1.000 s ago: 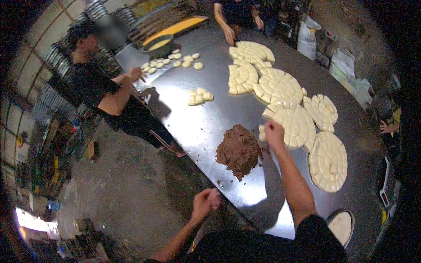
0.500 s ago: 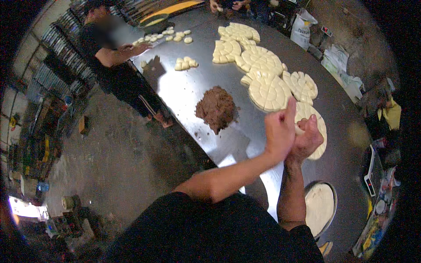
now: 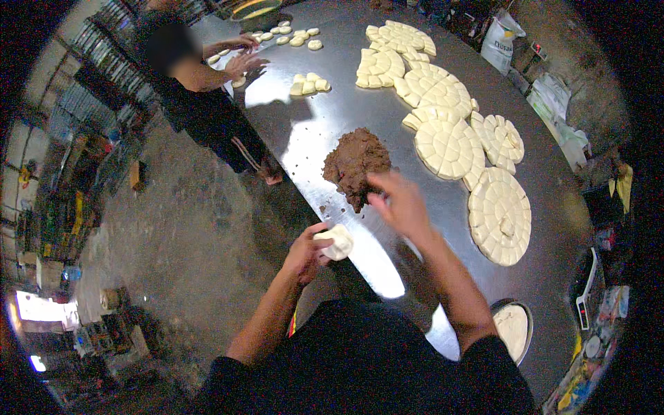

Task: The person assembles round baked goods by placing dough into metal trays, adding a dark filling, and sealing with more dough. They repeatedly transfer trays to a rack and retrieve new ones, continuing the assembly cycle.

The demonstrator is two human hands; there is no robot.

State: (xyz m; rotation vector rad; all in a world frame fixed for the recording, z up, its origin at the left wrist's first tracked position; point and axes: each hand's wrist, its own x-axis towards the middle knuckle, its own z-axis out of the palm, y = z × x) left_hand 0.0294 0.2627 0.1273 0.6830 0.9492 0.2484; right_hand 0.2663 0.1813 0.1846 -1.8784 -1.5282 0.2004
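In my left hand (image 3: pixel 303 257), at the table's near edge, is a small flattened round of white dough (image 3: pixel 337 242), with the fingers wrapped round its side. My right hand (image 3: pixel 404 207), somewhat blurred, is at the near right side of a crumbly brown mound of filling (image 3: pixel 356 160). Its thumb and forefinger are apart, and nothing shows between them. Right of that hand lies a round slab of dough cut into wedges (image 3: pixel 499 204), a loose piece on top. More scored dough slabs (image 3: pixel 449 146) run away from it toward the far side.
A co-worker (image 3: pixel 200 104) stands at the table's left edge, hands over small dough pieces (image 3: pixel 297 40). A cluster of dough lumps (image 3: pixel 310 84) sits beyond the filling. At the lower right is a round pan of dough (image 3: pixel 512 330); a digital scale (image 3: pixel 586 290) stands near the right edge.
My hands have come apart and moved left from over the nearest dough slab. The left now holds a dough round near the edge; the right has reached the filling. The co-worker's hands have shifted.
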